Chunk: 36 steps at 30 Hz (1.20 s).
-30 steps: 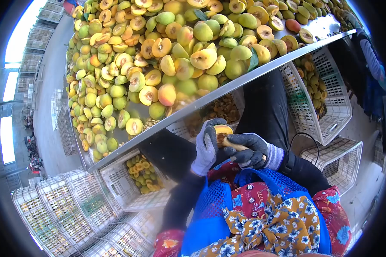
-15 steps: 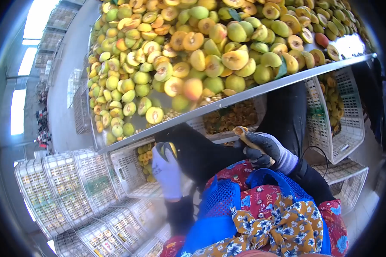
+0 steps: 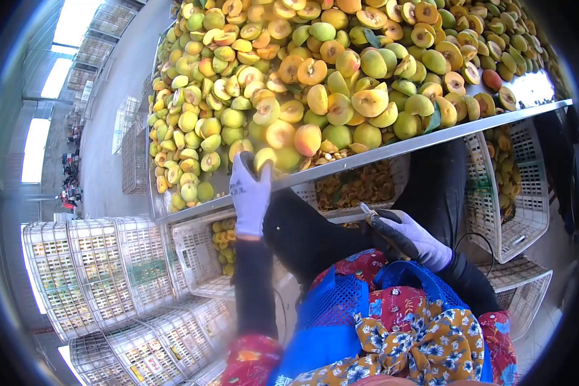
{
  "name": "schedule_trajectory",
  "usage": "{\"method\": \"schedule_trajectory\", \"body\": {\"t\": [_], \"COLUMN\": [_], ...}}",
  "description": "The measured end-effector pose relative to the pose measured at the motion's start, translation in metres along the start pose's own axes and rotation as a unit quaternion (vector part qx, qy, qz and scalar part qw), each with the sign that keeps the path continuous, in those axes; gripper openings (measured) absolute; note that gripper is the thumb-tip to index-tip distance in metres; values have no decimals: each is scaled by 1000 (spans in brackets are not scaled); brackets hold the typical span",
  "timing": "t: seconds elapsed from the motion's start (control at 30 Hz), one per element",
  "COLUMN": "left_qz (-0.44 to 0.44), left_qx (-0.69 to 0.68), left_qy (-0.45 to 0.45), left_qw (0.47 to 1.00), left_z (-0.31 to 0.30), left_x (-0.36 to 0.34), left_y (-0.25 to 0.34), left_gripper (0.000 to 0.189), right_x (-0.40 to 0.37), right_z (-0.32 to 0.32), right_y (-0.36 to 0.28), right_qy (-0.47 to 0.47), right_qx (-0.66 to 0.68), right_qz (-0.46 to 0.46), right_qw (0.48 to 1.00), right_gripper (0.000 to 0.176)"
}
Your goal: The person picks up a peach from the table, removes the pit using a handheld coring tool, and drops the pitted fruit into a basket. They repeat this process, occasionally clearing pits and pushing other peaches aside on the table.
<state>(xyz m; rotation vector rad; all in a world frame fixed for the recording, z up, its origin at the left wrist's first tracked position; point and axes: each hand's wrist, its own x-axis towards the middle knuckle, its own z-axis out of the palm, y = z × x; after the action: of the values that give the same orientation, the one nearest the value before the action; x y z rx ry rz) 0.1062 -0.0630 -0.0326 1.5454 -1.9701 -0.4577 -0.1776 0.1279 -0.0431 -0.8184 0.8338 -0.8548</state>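
My left hand [image 3: 249, 196], in a pale lilac glove with dark fingertips, reaches over the near edge of the metal table [image 3: 379, 152]. Its thumb and fingers are closed around a yellow-green peach half [image 3: 266, 156]. A whole blushed peach [image 3: 307, 139] and many cut halves lie beside it, some showing their pit hollows. Above my lap, my right hand [image 3: 413, 237], gloved alike, is wrapped around a small pitting tool [image 3: 366, 208]. Only the tool's metal tip shows clearly; its handle is mostly hidden by the fingers.
Under the table edge stands a crate of pits and scraps [image 3: 354, 186]. White crates with peach halves stand at left [image 3: 190, 254] and right [image 3: 524, 174]. More plastic crates [image 3: 90, 270] are stacked at lower left. The table's metal rim runs between my lap and the fruit.
My left hand has moved up from beside the crate at left to the fruit on the table. My right hand has turned slightly, still gripping the tool. The view has shifted a little.
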Motion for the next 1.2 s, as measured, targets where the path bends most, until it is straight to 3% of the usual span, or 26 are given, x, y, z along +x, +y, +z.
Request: {"method": "schedule_trajectory", "body": {"t": [0.03,0.07,0.13,0.17,0.23,0.33,0.53,0.63,0.73,0.83,0.93,0.97,1.0,1.03,1.07,1.1,1.17,1.2], "left_qz": [-10,-82,-224,-250,-199,-212,-179,-146,-112,-112,-57,-30,-13,7,25,41,74,51], "left_qx": [-68,-189,-416,-422,-441,-513,-430,-375,-319,-277,-252,-244,-258,-271,-284,-288,-295,-255], "left_qy": [18,-20,-90,-170,-180,-196,-188,-163,-137,-111,-84,-76,-80,-83,-86,-95,-111,-134], "left_qw": [997,978,876,854,856,808,865,901,931,948,962,966,963,959,955,952,946,956], "left_z": [3,4,0,-2,15,27,45,47,50,52,56,56,58,62,64,65,66,67], "left_x": [-8,-18,-38,-43,-64,-83,-101,-104,-107,-109,-106,-106,-105,-103,-101,-100,-97,-96], "left_y": [13,36,81,85,98,117,116,117,113,120,130,132,131,127,125,123,120,121], "left_gripper": [47,45,43,36,35,45,47,42,36,36,33,31,30,30,30,29,28,28], "right_x": [0,0,-1,0,-2,-4,-12,-11,-10,-8,-6,-6,-7,-8,-14,-12,-8,-10], "right_z": [7,15,23,25,29,31,36,37,37,34,26,22,17,13,16,5,4,6], "right_y": [-5,-10,-18,-23,-32,-33,-35,-28,-24,-15,-13,-19,-18,-18,-31,-22,-14,-15], "right_qy": [43,88,112,121,125,134,124,133,111,108,76,38,-1,-40,-32,-108,-111,-76], "right_qx": [10,24,-191,-296,-381,-449,-497,-539,-523,-484,-249,-113,76,260,303,429,513,436], "right_qz": [59,116,-35,-112,-122,-155,-115,-154,-117,-87,-71,-7,67,136,163,191,196,180], "right_qw": [997,989,975,941,908,870,851,818,837,864,963,993,995,955,938,876,828,878], "right_gripper": [24,21,20,20,27,31,28,29,31,31,31,32,33,34,36,36,35,35]}}
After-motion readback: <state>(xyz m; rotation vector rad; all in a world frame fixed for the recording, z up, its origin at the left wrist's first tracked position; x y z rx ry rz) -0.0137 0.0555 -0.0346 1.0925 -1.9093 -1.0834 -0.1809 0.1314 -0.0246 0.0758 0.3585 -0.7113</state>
